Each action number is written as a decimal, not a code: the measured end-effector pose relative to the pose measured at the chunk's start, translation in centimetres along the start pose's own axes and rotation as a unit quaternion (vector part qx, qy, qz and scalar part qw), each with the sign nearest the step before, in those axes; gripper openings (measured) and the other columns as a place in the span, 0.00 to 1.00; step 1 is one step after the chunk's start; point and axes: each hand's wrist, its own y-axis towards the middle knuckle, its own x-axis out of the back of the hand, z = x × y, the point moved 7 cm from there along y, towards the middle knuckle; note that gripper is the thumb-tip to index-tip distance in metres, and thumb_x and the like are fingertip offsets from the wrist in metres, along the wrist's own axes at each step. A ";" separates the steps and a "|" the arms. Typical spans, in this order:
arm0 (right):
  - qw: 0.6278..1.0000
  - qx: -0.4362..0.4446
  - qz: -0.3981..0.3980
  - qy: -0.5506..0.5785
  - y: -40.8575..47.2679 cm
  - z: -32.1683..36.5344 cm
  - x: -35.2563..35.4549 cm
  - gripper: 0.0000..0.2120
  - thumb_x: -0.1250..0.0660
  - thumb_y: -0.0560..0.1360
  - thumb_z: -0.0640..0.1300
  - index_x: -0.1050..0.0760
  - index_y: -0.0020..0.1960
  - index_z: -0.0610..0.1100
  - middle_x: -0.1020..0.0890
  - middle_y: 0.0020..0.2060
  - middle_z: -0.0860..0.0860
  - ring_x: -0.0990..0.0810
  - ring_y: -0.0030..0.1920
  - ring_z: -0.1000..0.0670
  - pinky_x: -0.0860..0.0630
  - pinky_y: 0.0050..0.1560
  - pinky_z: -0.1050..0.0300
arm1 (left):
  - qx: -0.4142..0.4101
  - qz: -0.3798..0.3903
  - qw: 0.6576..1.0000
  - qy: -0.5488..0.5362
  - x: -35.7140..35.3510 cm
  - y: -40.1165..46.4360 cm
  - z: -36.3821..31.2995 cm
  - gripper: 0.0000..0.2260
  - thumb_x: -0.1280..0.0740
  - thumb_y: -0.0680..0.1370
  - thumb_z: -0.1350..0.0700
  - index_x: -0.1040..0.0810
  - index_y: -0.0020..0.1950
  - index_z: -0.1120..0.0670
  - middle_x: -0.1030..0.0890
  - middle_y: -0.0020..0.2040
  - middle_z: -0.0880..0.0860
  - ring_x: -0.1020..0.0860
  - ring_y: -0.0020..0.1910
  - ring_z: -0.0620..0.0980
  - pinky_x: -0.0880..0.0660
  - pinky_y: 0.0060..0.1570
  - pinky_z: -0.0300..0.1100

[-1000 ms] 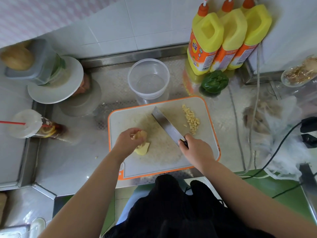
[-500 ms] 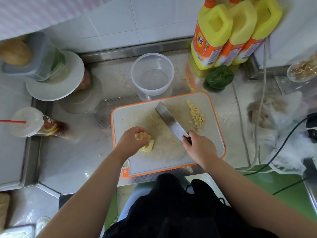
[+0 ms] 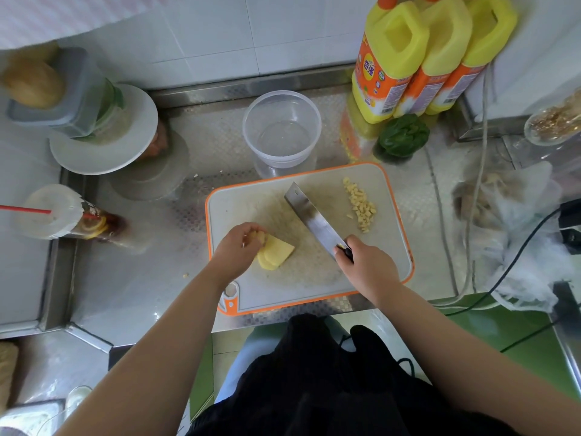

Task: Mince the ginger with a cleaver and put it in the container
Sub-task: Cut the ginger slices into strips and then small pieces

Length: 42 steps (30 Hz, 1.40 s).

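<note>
Compared with a second ago, the left hand has set flat ginger slices down on the cutting board and spread them a bit, so more yellow shows than before; the cleaver has barely shifted, apart from the whole view sliding as the head moves.

Going big to small. That orange-rimmed board sits centre frame on the steel counter. Just above it, upper middle, is the clear round container, and as far as I can tell nothing's in it yet. So the "put it in" half isn't started.

Next, the cleaver: it lies diagonally across the board, tip toward the container. The right hand has its fingers wrapped around the handle. Can't say whether the blade rests on the board or hangs just over it.

Then the ginger slices, left of centre, a small fanned stack lying flat. The left hand's fingertips are curled down pinching a knobbly bit at the stack's upper left edge.

Smallest: the diced ginger, a little pile at the board's upper right, well apart from the slices. Those cubes look chunky to me, more diced than minced.

My read: maybe a third done. Slices need cutting, everything needs a finer chop, then transfer.
</note>
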 end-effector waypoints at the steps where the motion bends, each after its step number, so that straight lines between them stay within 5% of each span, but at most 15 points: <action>1: 1.000 0.001 -0.001 -0.001 -0.1 -0.1 0.0 0.13 0.43 0.80 0.53 0.36 0.43 0.46 0.30 0.26 0.52 0.27 0.31 0.45 0.33 0.31 0.54 | 0.008 -0.008 1.000 0.015 -0.1 0.0 0.1 0.10 0.42 0.79 0.60 0.24 0.55 0.50 0.23 0.44 0.50 0.28 0.36 0.48 0.31 0.36 0.41; 10: 1.000 0.004 -0.006 -0.005 -0.5 -0.8 -0.1 0.14 0.43 0.80 0.53 0.37 0.41 0.45 0.32 0.25 0.53 0.27 0.30 0.45 0.34 0.30 0.55 | 0.041 -0.066 0.997 0.010 0.0 0.6 1.1 0.07 0.40 0.79 0.57 0.29 0.56 0.50 0.24 0.51 0.50 0.28 0.38 0.47 0.32 0.33 0.42; 14: 1.000 0.005 -0.021 -0.007 -0.8 -0.8 -0.1 0.14 0.42 0.80 0.53 0.37 0.41 0.45 0.34 0.24 0.54 0.27 0.29 0.44 0.37 0.29 0.55 | 0.025 -0.051 0.997 0.046 -0.2 0.6 0.9 0.14 0.38 0.74 0.64 0.30 0.57 0.49 0.24 0.51 0.51 0.27 0.36 0.48 0.33 0.29 0.39; 20: 0.997 0.004 -0.053 -0.048 -1.1 -1.1 0.4 0.16 0.45 0.80 0.57 0.37 0.43 0.45 0.32 0.23 0.52 0.27 0.27 0.45 0.36 0.27 0.56 | -0.121 -0.171 0.936 0.283 2.4 2.2 -1.5 0.21 0.42 0.74 0.70 0.28 0.63 0.54 0.28 0.63 0.52 0.34 0.63 0.55 0.30 0.54 0.49; 26: 0.974 0.074 -0.185 -0.112 -2.3 -0.1 1.8 0.23 0.51 0.80 0.58 0.26 0.45 0.43 0.26 0.28 0.51 0.26 0.26 0.49 0.37 0.23 0.60 | -0.132 -0.035 0.918 0.372 -1.1 3.0 1.0 0.20 0.36 0.79 0.52 0.32 0.70 0.51 0.34 0.72 0.53 0.39 0.71 0.56 0.35 0.68 0.57; 29: 0.959 0.086 -0.230 -0.139 -2.5 -0.3 1.9 0.15 0.40 0.78 0.52 0.25 0.51 0.41 0.24 0.33 0.49 0.24 0.31 0.47 0.34 0.26 0.57 | -0.188 -0.169 0.923 0.290 -0.4 0.8 -1.1 0.21 0.39 0.78 0.52 0.31 0.70 0.55 0.33 0.71 0.57 0.35 0.68 0.60 0.36 0.68 0.55; 32: 0.954 0.069 -0.249 -0.149 -2.8 -1.0 2.0 0.15 0.32 0.74 0.50 0.25 0.55 0.40 0.21 0.36 0.48 0.22 0.35 0.45 0.28 0.30 0.53 | -0.322 -0.258 0.873 0.260 -1.2 -1.8 -5.9 0.12 0.38 0.78 0.55 0.23 0.59 0.57 0.25 0.60 0.57 0.28 0.58 0.59 0.32 0.61 0.51; 36: 0.944 0.070 -0.282 -0.153 -3.6 -1.5 2.3 0.17 0.31 0.73 0.49 0.25 0.57 0.41 0.21 0.36 0.48 0.22 0.37 0.44 0.27 0.34 0.51 | -0.327 -0.140 0.857 0.372 -6.0 0.2 -9.6 0.18 0.47 0.80 0.45 0.22 0.53 0.52 0.22 0.52 0.52 0.29 0.54 0.56 0.40 0.60 0.47; 42: 0.939 0.052 -0.285 -0.183 -4.7 -2.7 2.1 0.14 0.31 0.72 0.50 0.24 0.55 0.44 0.23 0.34 0.50 0.24 0.35 0.45 0.33 0.35 0.52 | -0.282 0.027 0.858 0.430 -11.3 4.4 -11.1 0.18 0.49 0.83 0.45 0.30 0.70 0.48 0.31 0.70 0.48 0.37 0.69 0.54 0.50 0.71 0.47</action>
